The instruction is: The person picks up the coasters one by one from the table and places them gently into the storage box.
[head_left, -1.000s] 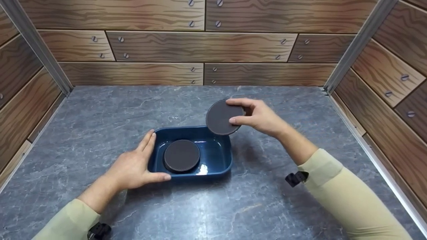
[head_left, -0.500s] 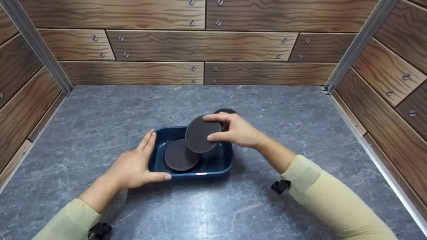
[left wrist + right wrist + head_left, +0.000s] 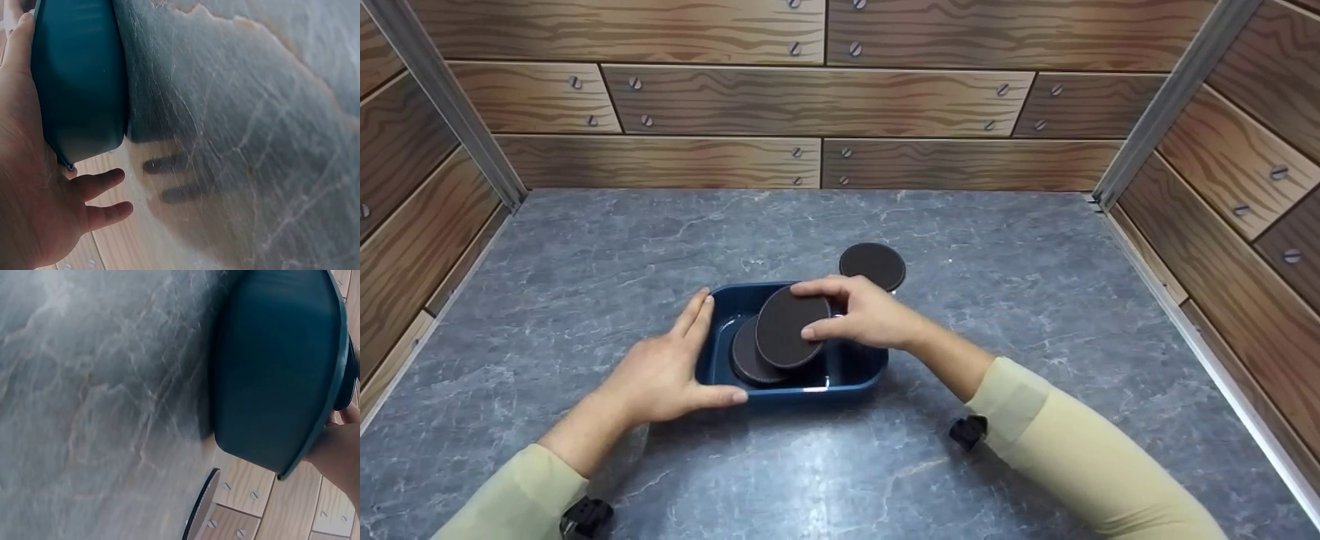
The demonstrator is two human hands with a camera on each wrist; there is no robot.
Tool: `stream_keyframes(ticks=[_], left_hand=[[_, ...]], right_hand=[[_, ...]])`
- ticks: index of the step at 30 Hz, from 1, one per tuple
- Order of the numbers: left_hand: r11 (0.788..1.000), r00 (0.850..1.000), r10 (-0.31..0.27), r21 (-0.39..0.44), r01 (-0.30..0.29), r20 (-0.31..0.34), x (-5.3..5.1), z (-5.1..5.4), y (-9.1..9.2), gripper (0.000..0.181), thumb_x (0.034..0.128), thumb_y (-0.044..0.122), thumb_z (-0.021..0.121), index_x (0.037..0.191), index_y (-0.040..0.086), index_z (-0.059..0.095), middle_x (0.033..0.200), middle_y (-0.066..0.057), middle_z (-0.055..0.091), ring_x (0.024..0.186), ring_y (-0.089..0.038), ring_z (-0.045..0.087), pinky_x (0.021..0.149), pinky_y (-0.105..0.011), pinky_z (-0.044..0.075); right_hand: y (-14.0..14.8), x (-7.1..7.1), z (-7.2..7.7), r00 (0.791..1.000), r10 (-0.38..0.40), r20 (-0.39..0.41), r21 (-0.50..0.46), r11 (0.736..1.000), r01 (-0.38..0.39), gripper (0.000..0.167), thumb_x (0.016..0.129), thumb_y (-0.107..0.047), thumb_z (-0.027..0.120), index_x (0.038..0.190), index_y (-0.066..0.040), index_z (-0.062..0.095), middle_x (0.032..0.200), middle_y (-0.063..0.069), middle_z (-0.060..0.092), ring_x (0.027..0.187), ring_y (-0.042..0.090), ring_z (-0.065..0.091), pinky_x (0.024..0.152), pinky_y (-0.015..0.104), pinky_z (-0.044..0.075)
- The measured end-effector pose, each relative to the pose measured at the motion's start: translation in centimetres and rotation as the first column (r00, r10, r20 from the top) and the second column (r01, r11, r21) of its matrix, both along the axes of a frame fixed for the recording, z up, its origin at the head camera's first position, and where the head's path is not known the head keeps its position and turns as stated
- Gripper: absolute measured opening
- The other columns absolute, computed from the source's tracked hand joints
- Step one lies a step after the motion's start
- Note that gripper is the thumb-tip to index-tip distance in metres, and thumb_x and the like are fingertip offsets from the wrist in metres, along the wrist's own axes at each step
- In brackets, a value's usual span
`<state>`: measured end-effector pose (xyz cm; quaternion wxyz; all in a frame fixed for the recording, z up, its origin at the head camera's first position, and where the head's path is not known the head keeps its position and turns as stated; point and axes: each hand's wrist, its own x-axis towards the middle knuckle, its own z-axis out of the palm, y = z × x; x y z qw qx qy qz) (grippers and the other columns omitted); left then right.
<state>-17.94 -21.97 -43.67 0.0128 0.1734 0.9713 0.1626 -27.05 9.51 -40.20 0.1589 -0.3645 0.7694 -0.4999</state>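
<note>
In the head view, a dark blue rectangular baking dish [image 3: 847, 388] stands on the grey table. My left hand [image 3: 664, 375] spans its left end, thumb on the front rim and straight fingers at the back corner. Two of those fingers reach out free in the left wrist view. My right hand [image 3: 870, 315] pinches a dark brown round coaster [image 3: 791, 328] with a stitched edge, tilted over the dish. Below it, partly covered, dark round coasters [image 3: 748, 364] lie in the dish's left half; how many is hidden. Another coaster [image 3: 872, 264] is behind the dish.
Grey marbled table [image 3: 1020, 300] surrounds the dish. Wood-print walls [image 3: 810, 101] close off the back and both sides, with metal corner posts [image 3: 1177, 97]. What the rear coaster rests on is hidden; it looks slightly raised in the right wrist view.
My right hand has brought the coaster left and toward me, from the dish's back right corner to above the coasters inside. The rear coaster has come into sight. My left hand has stayed put.
</note>
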Motion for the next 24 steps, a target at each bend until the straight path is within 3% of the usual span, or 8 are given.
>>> stream_keyframes(ticks=[6, 10, 15, 24], left_hand=[[1.0, 1.0, -0.004, 0.007, 0.004, -0.01, 0.1, 0.0, 0.0, 0.141, 0.0761, 0.095, 0.059, 0.17, 0.001, 0.011, 0.177, -0.019, 0.009, 0.104, -0.048, 0.07, 0.089, -0.062, 0.056], [1.0, 1.0, -0.005, 0.01, 0.005, -0.008, 0.0, 0.1, 0.0, 0.141, 0.0762, 0.095, 0.06, 0.17, 0.001, 0.011, 0.177, -0.018, 0.01, 0.104, -0.048, 0.07, 0.089, -0.062, 0.055], [1.0, 1.0, -0.004, 0.007, 0.004, -0.001, 0.0, 0.1, 0.0, 0.142, 0.0758, 0.096, 0.059, 0.17, 0.001, 0.011, 0.177, -0.018, 0.008, 0.104, -0.048, 0.07, 0.09, -0.062, 0.055], [1.0, 1.0, -0.002, 0.002, 0.002, -0.003, 0.1, 0.1, 0.0, 0.141, 0.0763, 0.096, 0.058, 0.17, 0.001, 0.01, 0.177, -0.018, 0.008, 0.106, -0.049, 0.069, 0.09, -0.062, 0.055]], right_hand=[[-0.7, 0.2, -0.7, 0.999, 0.001, -0.037, 0.054, 0.999, 0.001, 0.061, 0.089, -0.013, 0.087, 0.145, -0.005, 0.065, 0.138, 0.009, 0.067, 0.11, 0.017, 0.067, 0.099, 0.033, 0.052], [-1.0, 0.4, -1.1, 0.988, -0.013, -0.155, 0.178, 0.983, 0.04, 0.063, 0.089, -0.025, 0.087, 0.146, -0.011, 0.066, 0.14, 0.007, 0.066, 0.12, 0.019, 0.062, 0.106, 0.038, 0.048], [-1.3, 0.7, -1.3, 0.954, -0.003, -0.3, 0.283, 0.955, 0.092, 0.063, 0.09, -0.034, 0.086, 0.147, -0.016, 0.066, 0.135, 0.006, 0.067, 0.121, 0.021, 0.062, 0.105, 0.041, 0.048], [-2.0, 1.4, -1.4, 0.942, 0.019, -0.336, 0.401, 0.908, 0.125, 0.063, 0.096, -0.042, 0.08, 0.153, -0.024, 0.061, 0.15, 0.003, 0.062, 0.139, 0.029, 0.051, 0.114, 0.057, 0.032]])
